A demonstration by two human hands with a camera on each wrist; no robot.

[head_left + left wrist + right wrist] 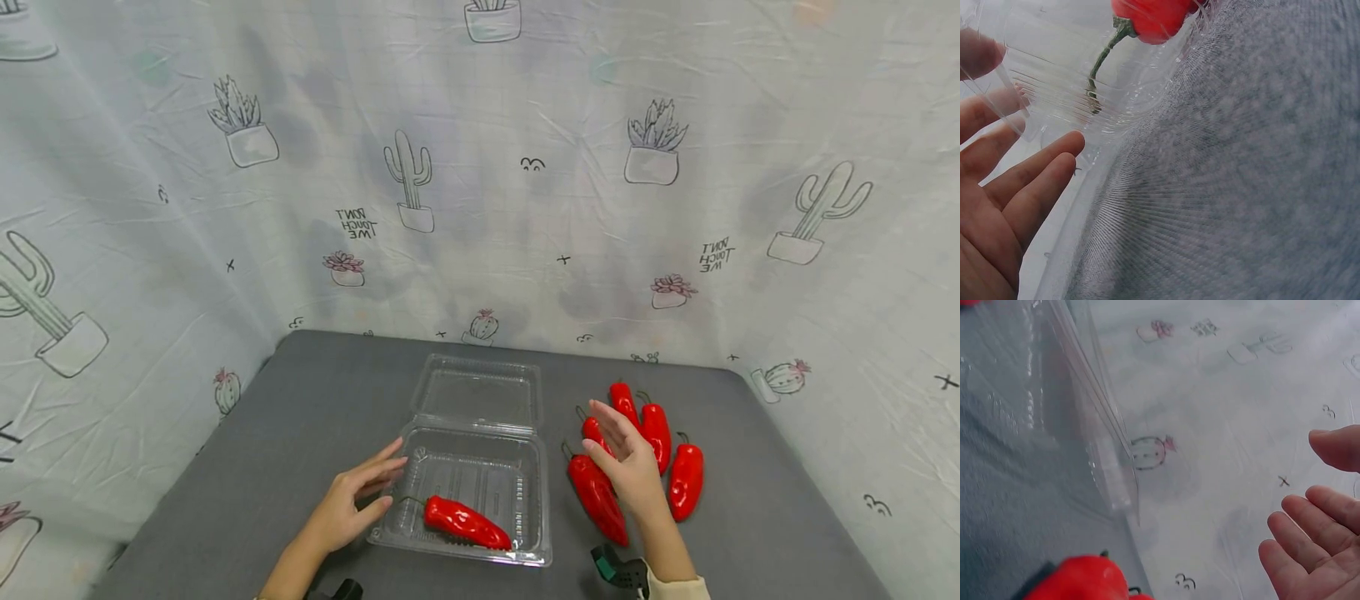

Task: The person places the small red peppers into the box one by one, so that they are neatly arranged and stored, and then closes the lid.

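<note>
A clear plastic clamshell box [480, 492] lies with its lid folded back on the grey table. Inside, along its near side, is one red pepper [467, 523] whose green stem points left. My left hand [348, 504] is at the box's left rim, fingers spread and extended; in the left wrist view the thumb and some fingertips overlap the clear wall. Several red peppers lie right of the box, among them a long one [597, 497] at the near side. Above them hovers my right hand [630, 467], palm turned toward the box, fingers extended and holding nothing. It partly hides a smaller pepper [595, 432].
The raised-edge lid [480, 392] extends toward the back of the grey table [322, 417]. A white curtain [480, 217] printed with cacti surrounds the table at the back and sides. One pepper [686, 482] lies farthest right.
</note>
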